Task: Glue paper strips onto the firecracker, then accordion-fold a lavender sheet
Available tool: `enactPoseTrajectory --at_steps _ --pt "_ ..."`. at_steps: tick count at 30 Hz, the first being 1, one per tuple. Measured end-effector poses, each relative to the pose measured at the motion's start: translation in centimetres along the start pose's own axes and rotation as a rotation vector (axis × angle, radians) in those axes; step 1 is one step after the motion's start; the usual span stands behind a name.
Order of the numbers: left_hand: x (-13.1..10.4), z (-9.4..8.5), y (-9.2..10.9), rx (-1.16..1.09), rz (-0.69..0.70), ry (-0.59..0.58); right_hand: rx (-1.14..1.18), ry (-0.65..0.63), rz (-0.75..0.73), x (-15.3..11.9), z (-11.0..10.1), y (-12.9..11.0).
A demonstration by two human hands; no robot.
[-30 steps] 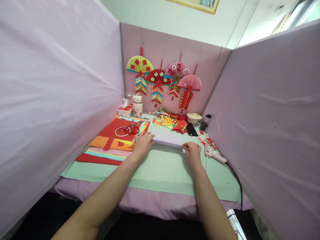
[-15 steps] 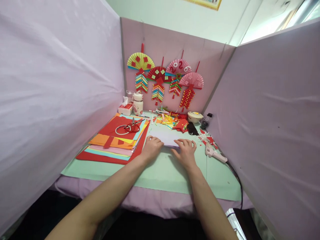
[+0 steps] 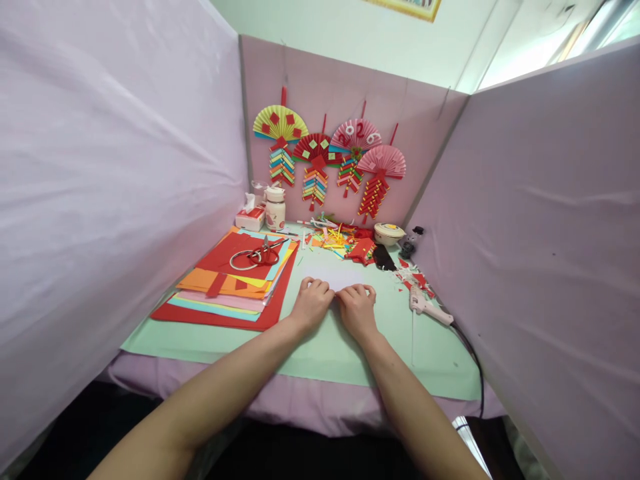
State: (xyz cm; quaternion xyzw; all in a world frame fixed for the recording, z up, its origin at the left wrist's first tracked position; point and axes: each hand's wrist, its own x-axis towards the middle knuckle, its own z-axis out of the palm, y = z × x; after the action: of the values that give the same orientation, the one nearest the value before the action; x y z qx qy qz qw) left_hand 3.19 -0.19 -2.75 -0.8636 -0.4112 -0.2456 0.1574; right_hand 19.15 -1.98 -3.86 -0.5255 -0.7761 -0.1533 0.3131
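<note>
A sheet of pale lilac-white paper (image 3: 342,275) lies flat on the green table cover, its near edge under my fingers. My left hand (image 3: 314,301) is closed on that edge, fingers curled with their tips turned down. Close beside it, my right hand (image 3: 357,307) pinches the same edge, thumb and forefinger almost meeting the left hand's. Both hands hide most of the near edge, so any fold there is hard to make out.
Left lies a stack of coloured paper (image 3: 220,303) with scissors (image 3: 266,252) on top. Paper scraps (image 3: 336,237), a black phone (image 3: 384,257) and a lidded bowl (image 3: 389,233) sit behind. A glue gun (image 3: 429,307) with its cord is at right. Paper fans (image 3: 356,137) hang on the back panel.
My hands have come together at the middle of the paper's near edge; the right hand moved left and the left hand shifted slightly right. The paper now lies flatter.
</note>
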Motion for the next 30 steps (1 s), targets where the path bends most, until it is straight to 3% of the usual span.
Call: enactPoseTrajectory --at_steps 12,30 --pt "0.0 0.3 -0.3 -0.024 -0.028 -0.028 0.038 0.046 0.053 0.0 0.3 0.1" --pt "0.4 -0.7 0.2 -0.050 -0.037 -0.061 0.027 -0.021 0.032 0.1 -0.3 -0.4"
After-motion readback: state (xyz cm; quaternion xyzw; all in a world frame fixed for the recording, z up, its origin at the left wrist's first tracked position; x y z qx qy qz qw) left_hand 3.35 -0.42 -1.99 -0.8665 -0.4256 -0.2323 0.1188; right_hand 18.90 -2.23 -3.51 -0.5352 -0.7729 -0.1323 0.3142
